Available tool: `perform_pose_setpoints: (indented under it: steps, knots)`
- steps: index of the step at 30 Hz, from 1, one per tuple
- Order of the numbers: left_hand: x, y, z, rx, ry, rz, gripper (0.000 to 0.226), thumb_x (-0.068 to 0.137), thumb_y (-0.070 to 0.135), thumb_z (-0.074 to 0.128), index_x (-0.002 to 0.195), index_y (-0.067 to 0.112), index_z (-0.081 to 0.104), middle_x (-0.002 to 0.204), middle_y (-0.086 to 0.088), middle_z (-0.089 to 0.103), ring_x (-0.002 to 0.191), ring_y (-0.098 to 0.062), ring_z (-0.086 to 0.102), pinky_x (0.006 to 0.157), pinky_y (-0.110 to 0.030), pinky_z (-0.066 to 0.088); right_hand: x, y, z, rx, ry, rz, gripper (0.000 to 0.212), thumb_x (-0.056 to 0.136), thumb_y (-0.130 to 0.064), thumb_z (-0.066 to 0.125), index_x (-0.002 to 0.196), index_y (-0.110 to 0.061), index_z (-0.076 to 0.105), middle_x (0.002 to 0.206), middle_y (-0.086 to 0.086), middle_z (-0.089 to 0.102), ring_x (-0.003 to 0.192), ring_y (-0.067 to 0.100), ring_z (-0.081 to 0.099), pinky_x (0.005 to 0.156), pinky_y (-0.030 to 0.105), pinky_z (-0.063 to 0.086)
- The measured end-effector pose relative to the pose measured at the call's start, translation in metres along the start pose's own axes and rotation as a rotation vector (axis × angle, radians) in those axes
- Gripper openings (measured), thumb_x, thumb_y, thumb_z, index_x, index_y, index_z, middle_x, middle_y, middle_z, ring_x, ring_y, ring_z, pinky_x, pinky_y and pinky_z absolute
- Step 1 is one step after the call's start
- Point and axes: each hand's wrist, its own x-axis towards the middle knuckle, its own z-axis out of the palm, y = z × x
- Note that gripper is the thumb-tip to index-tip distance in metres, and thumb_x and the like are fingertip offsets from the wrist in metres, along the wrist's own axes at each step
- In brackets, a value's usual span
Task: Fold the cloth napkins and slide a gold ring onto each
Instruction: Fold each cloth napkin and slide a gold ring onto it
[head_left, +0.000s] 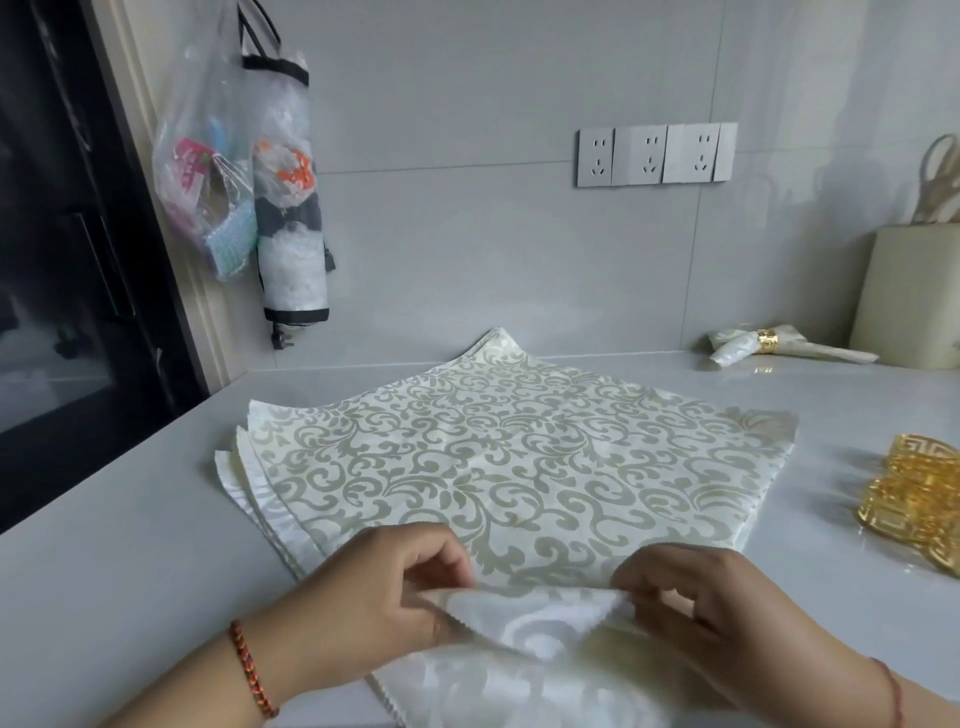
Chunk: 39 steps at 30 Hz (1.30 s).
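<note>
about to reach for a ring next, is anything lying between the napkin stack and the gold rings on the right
Nothing visible does. Only bare counter lies between the napkin stack and the gold rings. Both hands, left and right, pinch the near corner.

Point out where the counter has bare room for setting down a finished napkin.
Bare counter lies left of the napkin stack, and between the stack and the ringed napkin at the back. It is crowded right, by the gold rings, and near, around both hands.

grey tiled wall (467, 234) with sockets (657, 154), pale counter (130, 571), dark window (52, 260) left
</note>
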Motion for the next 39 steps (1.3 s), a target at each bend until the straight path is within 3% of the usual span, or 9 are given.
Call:
perform_pose_setpoints:
  steps: [4, 9, 13, 16, 20, 27, 32, 36, 39]
  knots:
    - [-0.005, 0.001, -0.001, 0.036, 0.112, -0.003, 0.01, 0.079, 0.038, 0.075, 0.075, 0.031, 0.069, 0.068, 0.012, 0.066, 0.063, 0.002, 0.055, 0.063, -0.018, 0.045, -0.001, -0.004, -0.009, 0.075, -0.045, 0.098, 0.03, 0.075, -0.061, 0.05, 0.077, -0.034, 0.062, 0.07, -0.018, 0.059, 0.065, 0.001, 0.053, 0.057, 0.01, 0.037]
    - [-0.02, 0.02, -0.009, -0.108, 0.025, 0.018, 0.037, 0.064, 0.069, 0.072, 0.072, 0.033, 0.073, 0.062, 0.006, 0.061, 0.058, 0.001, 0.05, 0.058, -0.015, 0.039, 0.002, -0.011, -0.04, 0.268, -0.066, 0.048, 0.053, 0.061, -0.085, 0.055, 0.069, -0.033, 0.066, 0.065, -0.009, 0.062, 0.059, -0.005, 0.052, 0.058, 0.009, 0.039]
    - [-0.014, 0.038, -0.031, -0.128, 0.083, -0.002, 0.041, 0.064, 0.07, 0.07, 0.081, 0.034, 0.074, 0.066, -0.006, 0.068, 0.059, -0.005, 0.055, 0.062, -0.022, 0.045, 0.028, -0.019, -0.059, 0.276, 0.02, 0.031, 0.045, 0.071, -0.069, 0.061, 0.074, -0.025, 0.07, 0.06, -0.002, 0.063, 0.053, 0.0, 0.048, 0.052, 0.015, 0.038]
    - [0.015, 0.045, -0.048, -0.091, 0.198, -0.064, 0.02, 0.077, 0.046, 0.069, 0.076, 0.027, 0.068, 0.055, -0.002, 0.056, 0.05, -0.008, 0.039, 0.051, -0.017, 0.033, 0.072, -0.016, -0.061, 0.179, 0.102, 0.095, 0.03, 0.073, -0.055, 0.064, 0.069, -0.026, 0.068, 0.054, -0.008, 0.06, 0.047, 0.002, 0.044, 0.047, 0.015, 0.034]
    - [0.076, 0.024, -0.064, 0.077, 0.286, -0.185, 0.021, 0.088, 0.022, 0.068, 0.07, 0.015, 0.058, 0.052, 0.01, 0.046, 0.041, -0.003, 0.031, 0.04, -0.011, 0.025, 0.144, 0.021, -0.045, 0.056, 0.098, 0.237, 0.027, 0.084, -0.033, 0.069, 0.063, -0.017, 0.063, 0.054, -0.01, 0.052, 0.04, 0.001, 0.037, 0.04, 0.01, 0.029]
    - [0.196, -0.044, -0.083, 0.369, 0.217, -0.41, 0.027, 0.087, 0.027, 0.068, 0.064, 0.02, 0.057, 0.064, 0.004, 0.054, 0.062, -0.014, 0.052, 0.059, -0.018, 0.037, 0.251, 0.087, -0.01, -0.205, -0.085, 0.363, 0.02, 0.09, -0.027, 0.062, 0.087, -0.01, 0.071, 0.084, 0.011, 0.067, 0.071, 0.017, 0.055, 0.061, 0.022, 0.039]
    - [0.263, -0.084, -0.088, 0.511, 0.201, -0.51, 0.03, 0.091, 0.037, 0.061, 0.109, 0.014, 0.067, 0.106, 0.001, 0.066, 0.108, -0.019, 0.061, 0.087, -0.022, 0.045, 0.309, 0.126, 0.009, -0.313, -0.103, 0.424, 0.034, 0.089, -0.025, 0.058, 0.057, -0.016, 0.054, 0.06, 0.003, 0.047, 0.068, 0.023, 0.047, 0.051, 0.022, 0.032]
    - [0.301, -0.114, -0.094, 0.493, 0.231, -0.572, 0.037, 0.087, 0.038, 0.065, 0.118, 0.019, 0.063, 0.114, -0.001, 0.065, 0.107, -0.023, 0.061, 0.092, -0.029, 0.048, 0.34, 0.153, 0.022, -0.329, -0.102, 0.477, 0.03, 0.09, -0.025, 0.057, 0.061, -0.016, 0.053, 0.059, 0.001, 0.045, 0.07, 0.023, 0.047, 0.058, 0.023, 0.034]
    - [0.323, -0.131, -0.099, 0.444, 0.277, -0.609, 0.038, 0.082, 0.038, 0.069, 0.112, 0.016, 0.064, 0.106, 0.001, 0.067, 0.095, -0.022, 0.062, 0.078, -0.025, 0.048, 0.356, 0.168, 0.028, -0.322, -0.102, 0.507, 0.021, 0.089, -0.024, 0.058, 0.075, -0.011, 0.064, 0.065, 0.003, 0.05, 0.071, 0.024, 0.048, 0.06, 0.023, 0.036]
